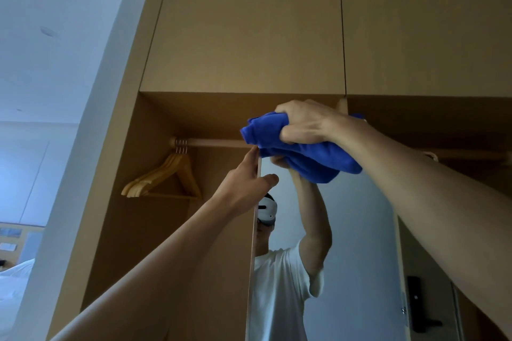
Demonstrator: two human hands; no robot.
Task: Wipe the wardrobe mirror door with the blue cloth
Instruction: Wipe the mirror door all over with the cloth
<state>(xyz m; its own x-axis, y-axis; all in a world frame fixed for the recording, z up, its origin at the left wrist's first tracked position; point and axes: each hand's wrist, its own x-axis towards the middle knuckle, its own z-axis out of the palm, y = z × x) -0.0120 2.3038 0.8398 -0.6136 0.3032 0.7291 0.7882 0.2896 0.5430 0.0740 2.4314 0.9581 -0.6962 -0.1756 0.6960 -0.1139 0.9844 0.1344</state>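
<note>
right hand (303, 122) grips blue cloth (299, 155) — bunched beneath

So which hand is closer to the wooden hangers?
Left. The left hand holds the left edge of the mirror door, just right of the hangers. The right hand, gripping the blue cloth, is farther right and higher.

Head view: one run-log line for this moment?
phase: wiping | right hand grips blue cloth at top of mirror door | left hand holds door's left edge | hangers on rail inside
</note>
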